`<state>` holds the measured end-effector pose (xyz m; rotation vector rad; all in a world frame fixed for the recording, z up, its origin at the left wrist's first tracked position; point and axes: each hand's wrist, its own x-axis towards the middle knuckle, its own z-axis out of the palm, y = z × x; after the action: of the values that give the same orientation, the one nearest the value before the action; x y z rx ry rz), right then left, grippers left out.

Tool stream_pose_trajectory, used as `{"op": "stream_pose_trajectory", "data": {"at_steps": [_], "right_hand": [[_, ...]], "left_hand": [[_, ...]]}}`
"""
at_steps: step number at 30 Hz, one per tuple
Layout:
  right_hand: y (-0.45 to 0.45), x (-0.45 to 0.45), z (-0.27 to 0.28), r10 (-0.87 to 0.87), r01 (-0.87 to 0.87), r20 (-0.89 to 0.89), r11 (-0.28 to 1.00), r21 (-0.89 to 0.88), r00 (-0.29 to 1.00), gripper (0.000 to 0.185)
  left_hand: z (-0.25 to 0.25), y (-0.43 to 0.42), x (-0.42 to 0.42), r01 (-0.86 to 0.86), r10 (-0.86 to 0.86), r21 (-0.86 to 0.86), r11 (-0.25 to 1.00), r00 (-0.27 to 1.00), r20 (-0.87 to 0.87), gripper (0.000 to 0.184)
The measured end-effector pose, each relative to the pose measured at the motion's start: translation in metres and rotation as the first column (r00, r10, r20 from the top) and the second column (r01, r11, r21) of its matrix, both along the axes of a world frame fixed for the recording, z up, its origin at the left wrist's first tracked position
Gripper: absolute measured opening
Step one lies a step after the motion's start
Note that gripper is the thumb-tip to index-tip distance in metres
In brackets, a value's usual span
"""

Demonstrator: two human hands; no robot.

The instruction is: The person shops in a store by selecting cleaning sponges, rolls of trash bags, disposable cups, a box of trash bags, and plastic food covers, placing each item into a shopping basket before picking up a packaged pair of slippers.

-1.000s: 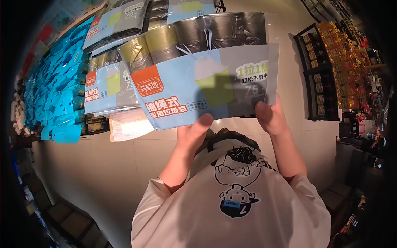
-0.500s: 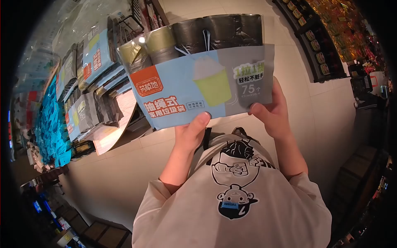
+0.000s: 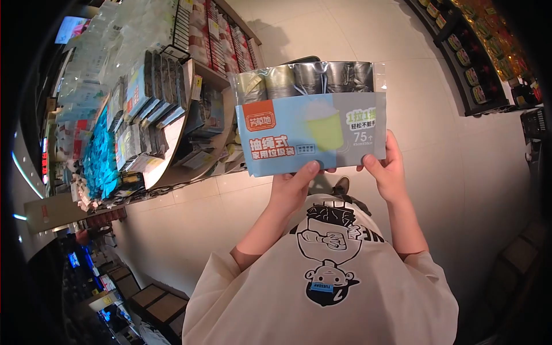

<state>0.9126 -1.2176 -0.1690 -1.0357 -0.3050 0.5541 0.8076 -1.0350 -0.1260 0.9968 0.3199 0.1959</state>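
A clear-topped pack of garbage bags, blue and grey with rolls showing along its upper edge, is held up in front of my chest. Its printed front faces me, with a green bin and the number 75 on it. My left hand is closed on the lower edge, thumb on the front. At the lower right corner my right hand grips it too, thumb in front. Most of the fingers of both hands are hidden behind the pack.
To the left, a curved shelf carries stacks of similar packs and turquoise packets. A dark rack of goods stands at the right. Brown boxes sit at the lower left, on the tiled floor.
The pack has moved farther from me and slightly right, both hands still on it. My view has shifted, bringing more of the left shelves and a shoe into sight.
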Motion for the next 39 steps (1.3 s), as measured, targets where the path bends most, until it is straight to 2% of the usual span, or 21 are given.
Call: {"op": "stream_pose_trajectory", "data": {"at_steps": [2,8,9,12,16,18,20,26,31,33,37,39], "right_hand": [[-0.006,0.0,0.005,-0.042,0.045,0.054,0.998,-0.054,0.998,0.046],[-0.018,-0.002,0.0,-0.052,0.055,0.068,0.998,-0.043,0.996,0.048],[-0.019,-0.002,0.0,-0.049,0.052,0.074,0.998,-0.04,0.996,0.048],[-0.025,-0.005,-0.004,-0.054,0.055,0.062,0.998,-0.017,0.997,0.052],[-0.031,-0.01,-0.005,-0.048,0.049,0.063,0.999,-0.019,0.997,0.069],[-0.031,-0.012,0.001,-0.04,0.041,0.05,0.999,-0.012,0.998,0.076],[-0.03,-0.014,0.004,-0.044,0.047,0.038,0.996,-0.072,0.998,0.082],[-0.018,-0.013,0.005,-0.09,0.095,0.097,0.994,-0.045,0.991,0.084],[-0.014,-0.019,0.007,-0.096,0.113,0.139,0.986,-0.121,0.986,0.084],[-0.013,-0.016,0.009,-0.077,0.125,0.24,0.974,-0.189,0.968,0.083],[-0.007,-0.021,0.015,-0.12,0.166,0.248,0.971,-0.175,0.961,0.082],[-0.008,-0.022,0.018,-0.122,0.176,0.234,0.958,-0.228,0.965,0.082]], "left_hand": [[0.0,-0.008,-0.002,-0.014,0.015,0.035,0.999,0.999,-0.03,0.039],[-0.007,-0.02,-0.006,0.004,-0.003,0.069,0.998,1.0,-0.024,0.037],[-0.002,-0.025,-0.005,-0.014,0.014,0.013,1.0,1.0,-0.008,0.037],[-0.008,-0.035,-0.01,-0.026,0.026,-0.003,1.0,1.0,0.003,0.038],[-0.009,-0.045,-0.018,-0.059,0.059,0.02,0.998,0.998,-0.034,0.039],[-0.008,-0.044,-0.019,-0.062,0.062,0.049,0.997,0.998,0.006,0.04],[-0.004,-0.044,-0.018,-0.063,0.063,0.035,0.997,0.998,-0.002,0.04],[-0.006,-0.029,-0.015,-0.02,0.016,-0.064,0.998,0.998,-0.054,0.043],[-0.024,-0.02,-0.023,-0.02,0.014,-0.142,0.99,0.999,-0.043,0.046],[-0.025,-0.017,-0.022,0.008,-0.011,-0.195,0.981,1.0,-0.013,0.044],[-0.026,-0.012,-0.02,-0.001,-0.007,-0.224,0.975,0.999,-0.032,0.044],[-0.025,-0.013,-0.017,-0.026,0.021,-0.196,0.98,0.999,-0.024,0.043]]}}
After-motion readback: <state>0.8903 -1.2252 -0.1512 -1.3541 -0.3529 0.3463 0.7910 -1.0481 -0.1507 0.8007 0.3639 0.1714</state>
